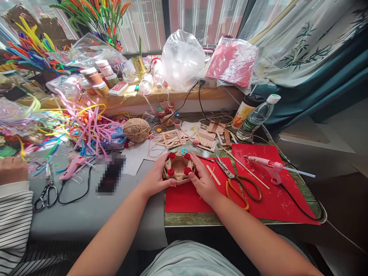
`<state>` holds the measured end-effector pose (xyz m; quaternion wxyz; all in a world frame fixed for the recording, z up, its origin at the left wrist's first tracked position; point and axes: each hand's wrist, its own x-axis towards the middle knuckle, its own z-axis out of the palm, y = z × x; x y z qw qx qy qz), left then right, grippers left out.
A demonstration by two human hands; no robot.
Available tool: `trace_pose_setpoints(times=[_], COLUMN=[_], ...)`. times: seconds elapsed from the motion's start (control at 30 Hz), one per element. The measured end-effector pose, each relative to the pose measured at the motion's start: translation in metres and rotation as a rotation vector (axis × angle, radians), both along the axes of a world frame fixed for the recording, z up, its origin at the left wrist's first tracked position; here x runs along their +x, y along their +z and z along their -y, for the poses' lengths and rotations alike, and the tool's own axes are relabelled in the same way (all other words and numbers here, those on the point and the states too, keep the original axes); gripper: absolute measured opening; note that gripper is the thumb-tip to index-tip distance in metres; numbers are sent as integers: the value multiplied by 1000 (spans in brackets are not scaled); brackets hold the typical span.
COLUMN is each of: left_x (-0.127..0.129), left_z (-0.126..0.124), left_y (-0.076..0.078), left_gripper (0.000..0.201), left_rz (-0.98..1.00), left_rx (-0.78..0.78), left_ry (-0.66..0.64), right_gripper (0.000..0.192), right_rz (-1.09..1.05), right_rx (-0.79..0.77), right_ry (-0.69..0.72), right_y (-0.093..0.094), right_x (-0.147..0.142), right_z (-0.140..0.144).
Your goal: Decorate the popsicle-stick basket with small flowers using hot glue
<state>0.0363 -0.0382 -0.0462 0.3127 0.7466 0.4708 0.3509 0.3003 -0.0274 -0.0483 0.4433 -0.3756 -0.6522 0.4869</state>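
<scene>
- Two hands on one little woven basket (178,167), one each side, so it's pinned between them near the front edge of the surface (94,214).
- Left hand (155,178): grip half curled, fingers wrapped along the basket's left wall, thumb low at the near corner.
- Right hand (203,181): same deal mirrored, fingers pressed to the right wall, loosely bent rather than clenched.
- Basket sits flat with its open mouth facing straight up. It's roughly hexagonal, no real long axis, four red rosettes on the rim.
- It straddles the edge of a red sheet (268,199).
- Orange-handled scissors (238,183) lie just right of the right hand, blades pointing away from the person.
- Pink glue gun (271,168) is further right on the sheet, glue stick pointing right.
- Ball of twine (136,130) sits behind the basket, to the left.
</scene>
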Motion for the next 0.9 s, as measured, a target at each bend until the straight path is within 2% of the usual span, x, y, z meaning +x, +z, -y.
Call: trace_pose_setpoints(times=[0.1,0.23,0.3,0.5,0.57,0.67,0.73,0.9], left_x=[-1,1,2,1,0,1,2,1], left_z=[-1,-4,-5,-10,-12,-14,-14,-15], left_y=[-1,-1,0,3,4,4,3,3], left_gripper=[89,66,61,57,59,59,58,55], left_rz=[69,212,290,426,464,503,500,468], left_rx=[18,-77,-157,-296,-346,-378,-366,-343], left_ry=[2,146,181,176,177,187,208,233], right_gripper=[86,92,92,95,90,66,57,58], right_rz=[87,200,203,182,175,156,162,160], right_rx=[39,97,114,107,117,135,140,153], right_ry=[5,-23,-30,-67,-75,-91,-90,-85], right_y=[2,5,4,-2,-2,-1,0,-1], right_x=[1,0,0,0,-2,-4,-5,-5], right_z=[1,4,5,6,7,9,10,8])
